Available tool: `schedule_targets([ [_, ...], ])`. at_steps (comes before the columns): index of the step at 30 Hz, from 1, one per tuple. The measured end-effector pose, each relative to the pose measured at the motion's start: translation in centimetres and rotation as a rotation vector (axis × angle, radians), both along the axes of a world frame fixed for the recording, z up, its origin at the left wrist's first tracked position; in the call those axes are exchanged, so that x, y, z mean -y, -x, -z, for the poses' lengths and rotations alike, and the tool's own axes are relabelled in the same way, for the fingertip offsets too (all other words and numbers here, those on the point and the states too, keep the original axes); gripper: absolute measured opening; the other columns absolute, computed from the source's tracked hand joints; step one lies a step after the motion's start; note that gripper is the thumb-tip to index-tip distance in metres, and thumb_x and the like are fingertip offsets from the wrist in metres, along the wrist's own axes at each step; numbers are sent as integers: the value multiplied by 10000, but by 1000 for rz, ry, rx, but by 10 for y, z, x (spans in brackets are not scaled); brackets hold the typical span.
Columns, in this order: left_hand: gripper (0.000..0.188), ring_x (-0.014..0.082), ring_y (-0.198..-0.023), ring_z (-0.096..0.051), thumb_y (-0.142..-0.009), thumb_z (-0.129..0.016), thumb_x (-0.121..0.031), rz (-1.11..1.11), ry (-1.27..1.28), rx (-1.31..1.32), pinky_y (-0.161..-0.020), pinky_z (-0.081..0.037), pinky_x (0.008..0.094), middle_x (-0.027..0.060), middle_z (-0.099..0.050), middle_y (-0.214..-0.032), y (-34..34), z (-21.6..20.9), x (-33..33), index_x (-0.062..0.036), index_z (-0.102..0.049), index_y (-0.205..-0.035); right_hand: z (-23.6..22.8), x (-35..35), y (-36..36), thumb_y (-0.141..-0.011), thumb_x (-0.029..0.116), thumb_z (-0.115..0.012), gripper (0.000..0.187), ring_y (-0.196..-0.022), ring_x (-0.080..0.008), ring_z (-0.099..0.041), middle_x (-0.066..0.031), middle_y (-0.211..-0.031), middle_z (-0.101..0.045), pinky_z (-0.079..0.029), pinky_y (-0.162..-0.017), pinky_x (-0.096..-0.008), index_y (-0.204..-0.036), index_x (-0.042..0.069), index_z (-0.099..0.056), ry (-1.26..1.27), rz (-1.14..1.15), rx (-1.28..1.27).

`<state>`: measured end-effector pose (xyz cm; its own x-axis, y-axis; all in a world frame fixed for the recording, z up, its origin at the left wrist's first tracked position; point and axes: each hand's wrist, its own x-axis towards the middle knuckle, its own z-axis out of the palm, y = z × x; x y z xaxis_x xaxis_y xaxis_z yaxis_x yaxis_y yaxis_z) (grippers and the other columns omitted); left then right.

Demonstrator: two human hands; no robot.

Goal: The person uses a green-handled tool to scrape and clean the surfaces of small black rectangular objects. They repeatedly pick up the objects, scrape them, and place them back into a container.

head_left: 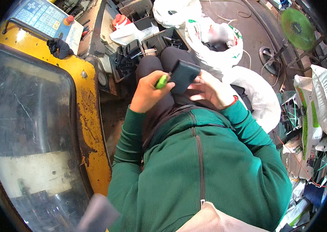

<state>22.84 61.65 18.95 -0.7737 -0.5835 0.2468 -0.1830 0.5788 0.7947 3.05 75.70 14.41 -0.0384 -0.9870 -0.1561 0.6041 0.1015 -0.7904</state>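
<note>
While L hand (150,91) grips green handle (162,81), blk part (185,76) lies btwn hands; long axis approx fore-aft; R hand (215,91) equally near. Its hold's unclear.

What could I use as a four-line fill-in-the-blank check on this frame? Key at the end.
1. The left hand holds a tool with a ____ handle.
2. The black part is ____ the left hand and the right hand.
3. The round button on the control panel is ____.
4. The machine frame beside the window is mostly ____, with rusty patches.

Missing words: green; between; red; yellow.
</note>
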Motion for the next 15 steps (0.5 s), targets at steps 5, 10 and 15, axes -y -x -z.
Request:
schedule_targets([
  [5,208,243,-814,-621,-654,-724,-27,134,648,-168,-725,-497,339,59,-656,-1007,9,0,-17,-62,-601,-818,-17,4,-7,-933,451,-529,589,-1108,-291,-580,-159,-1244,-545,-527,-872,-514,-1355,57,-414,-22,-50,548],
  [10,172,220,-787,-613,-625,-673,-28,58,832,-221,-703,-507,326,66,-644,-1086,10,21,-31,-64,-622,-786,-21,-9,-10,-873,92,-599,567,-1142,-248,-562,-170,-1288,-510,-502,-950,-365,-1389,20,-378,-95,69,379],
  [15,256,178,-834,-663,-715,-656,42,65,434,-287,-713,-538,292,131,-608,-1191,-10,20,-33,-43,-650,-956,-25,-12,-12,-823,11,-616,678,-1181,-196,-513,-123,-1375,-450,-426,-1004,-337,-1436,14,-325,108,227,-63],
])
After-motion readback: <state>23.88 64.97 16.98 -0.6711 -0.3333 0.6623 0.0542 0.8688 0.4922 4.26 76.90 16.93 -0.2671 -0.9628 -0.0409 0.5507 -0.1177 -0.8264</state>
